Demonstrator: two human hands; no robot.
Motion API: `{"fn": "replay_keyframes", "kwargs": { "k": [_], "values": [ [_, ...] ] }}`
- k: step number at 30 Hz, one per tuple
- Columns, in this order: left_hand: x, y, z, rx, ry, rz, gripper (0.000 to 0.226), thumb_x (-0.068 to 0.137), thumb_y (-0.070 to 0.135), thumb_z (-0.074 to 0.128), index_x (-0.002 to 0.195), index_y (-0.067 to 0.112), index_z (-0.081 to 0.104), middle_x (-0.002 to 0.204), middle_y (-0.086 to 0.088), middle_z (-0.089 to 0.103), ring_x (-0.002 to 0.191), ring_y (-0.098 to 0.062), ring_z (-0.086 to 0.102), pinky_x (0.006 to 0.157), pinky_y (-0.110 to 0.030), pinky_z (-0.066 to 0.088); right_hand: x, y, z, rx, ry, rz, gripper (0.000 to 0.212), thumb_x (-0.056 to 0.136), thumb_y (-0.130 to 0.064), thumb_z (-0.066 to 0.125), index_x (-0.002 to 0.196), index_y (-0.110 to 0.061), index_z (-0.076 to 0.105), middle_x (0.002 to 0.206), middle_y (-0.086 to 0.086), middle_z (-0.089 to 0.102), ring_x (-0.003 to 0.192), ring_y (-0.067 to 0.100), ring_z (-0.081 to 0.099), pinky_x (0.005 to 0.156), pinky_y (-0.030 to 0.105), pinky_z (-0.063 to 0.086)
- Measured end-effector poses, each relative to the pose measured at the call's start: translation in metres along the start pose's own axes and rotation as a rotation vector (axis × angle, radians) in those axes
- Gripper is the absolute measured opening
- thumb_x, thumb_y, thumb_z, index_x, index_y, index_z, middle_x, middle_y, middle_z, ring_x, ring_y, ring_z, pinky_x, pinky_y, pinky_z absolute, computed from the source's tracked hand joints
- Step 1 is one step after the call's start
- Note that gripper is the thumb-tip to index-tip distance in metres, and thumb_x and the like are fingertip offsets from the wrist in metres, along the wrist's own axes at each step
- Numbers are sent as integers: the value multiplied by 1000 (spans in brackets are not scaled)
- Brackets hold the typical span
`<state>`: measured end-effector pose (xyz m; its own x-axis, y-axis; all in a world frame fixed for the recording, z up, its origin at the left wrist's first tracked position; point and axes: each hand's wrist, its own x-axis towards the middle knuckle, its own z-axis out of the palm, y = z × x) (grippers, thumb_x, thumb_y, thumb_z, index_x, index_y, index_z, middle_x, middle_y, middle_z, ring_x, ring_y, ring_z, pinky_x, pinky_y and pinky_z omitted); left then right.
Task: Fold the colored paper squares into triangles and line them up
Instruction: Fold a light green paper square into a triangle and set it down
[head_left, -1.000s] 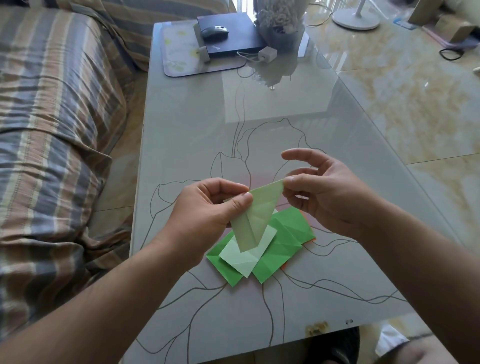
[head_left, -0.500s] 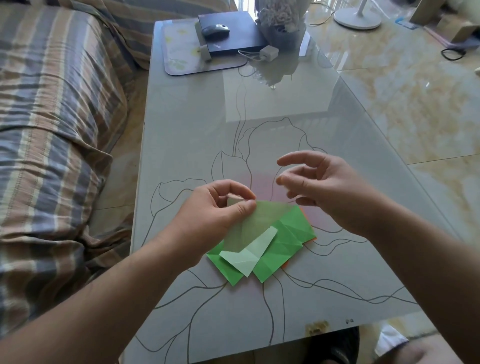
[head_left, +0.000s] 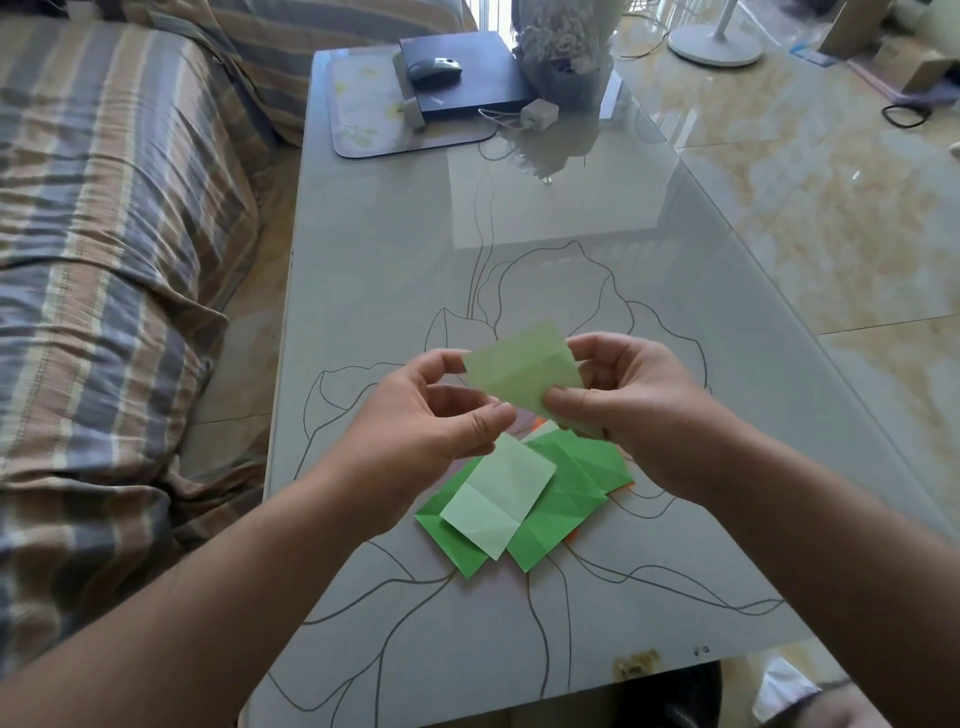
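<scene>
Head view, held sheet: pale green paper square (head_left: 522, 371), raised above the desk (head_left: 374, 270), between both hands, tilted, creased.
Head view, right hand: right hand (head_left: 631, 410) grasps the sheet's right side, thumb on the near face at the lower edge, fingers curled behind.
Head view, left hand: left hand (head_left: 426, 415) curled, index finger at the sheet's upper left corner, thumb near the lower edge; whether it truly pinches the paper I cannot tell.
Head view, stock on desk: a second pale green sheet (head_left: 498, 499) lies on top of bright green sheets (head_left: 558, 499), overlapping untidily; an orange sheet (head_left: 571, 536) shows only as slivers beneath.
Head view, progress: no finished triangles visible in a row; judged early in the task.
Head view, far end of desk: computer mouse (head_left: 434, 67) on a dark flat box (head_left: 478, 78), a white charger (head_left: 539, 113), a floral mat (head_left: 363, 114).
Handling, judged: very light, thin, limp; already creased, so it will tend to fold along old lines. Slides easily on the glossy desk.
Grip, judged: take opposite corners with fingertips, bring corner to corner, then press the diagonal flat on the desk.
Risk, judged: misaligned corners, or a draught shifting loose sheets.
</scene>
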<state>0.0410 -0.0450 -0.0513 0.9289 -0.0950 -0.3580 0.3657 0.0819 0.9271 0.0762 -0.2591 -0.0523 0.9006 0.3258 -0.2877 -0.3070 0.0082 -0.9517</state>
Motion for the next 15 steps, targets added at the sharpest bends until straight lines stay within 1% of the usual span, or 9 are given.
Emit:
{"fn": "replay_keyframes", "kwargs": {
  "k": [2, 4, 6, 8, 10, 13, 15],
  "values": [
    [0, 0, 1, -41, 0, -9, 54, 67, 20, 83, 117, 15, 66, 98, -17, 75, 89, -26, 72, 88, -41, 62, 0, 1, 4, 76, 25, 15, 29, 79, 0, 82, 106, -7, 72, 84, 11, 70, 74, 24, 63, 65, 27, 52],
    [0, 0, 3, -66, -1, -6, 48, 69, 19, 81, 115, 13, 68, 97, -15, 76, 87, -23, 73, 87, -39, 62, 0, 3, 7, 89, 34, 20, 28, 76, -5, 80, 103, -7, 72, 84, 11, 71, 73, 22, 63, 63, 25, 52],
    [0, 0, 4, -99, 19, 9, 39, 73, 15, 79, 110, 10, 70, 94, -12, 78, 81, -20, 73, 81, -35, 64, -1, 5, 10, 105, 16, 12, 32, 72, -9, 81, 103, -6, 72, 85, 12, 72, 73, 22, 64, 63, 26, 52],
    [1, 0, 5, -132, 46, 21, 25, 82, 4, 77, 106, 7, 72, 90, -11, 76, 73, -18, 70, 72, -28, 62, -1, 6, 12, 116, -1, 5, 36, 72, -9, 81, 106, -3, 71, 84, 12, 73, 71, 21, 66, 63, 25, 53],
    [2, -2, 5, -146, 59, 18, 19, 87, -4, 72, 105, 4, 72, 83, -10, 73, 68, -16, 66, 68, -25, 59, -2, 6, 13, 117, -7, 8, 39, 71, -9, 80, 107, -1, 70, 84, 11, 73, 70, 20, 68, 63, 24, 55],
    [3, -2, 5, -152, 74, 4, 15, 87, -3, 72, 102, 1, 71, 74, -7, 69, 64, -16, 64, 67, -26, 59, -2, 5, 14, 118, -5, 7, 38, 70, -10, 80, 106, -2, 70, 82, 9, 74, 68, 18, 68, 61, 23, 55],
    [3, -1, 4, -186, 79, -14, 10, 83, 5, 76, 91, 4, 70, 71, -8, 67, 63, -17, 63, 66, -27, 60, -2, 4, 13, 115, 8, 4, 36, 69, -11, 80, 103, -4, 71, 83, 10, 74, 69, 19, 67, 62, 24, 54]
  ]
}}
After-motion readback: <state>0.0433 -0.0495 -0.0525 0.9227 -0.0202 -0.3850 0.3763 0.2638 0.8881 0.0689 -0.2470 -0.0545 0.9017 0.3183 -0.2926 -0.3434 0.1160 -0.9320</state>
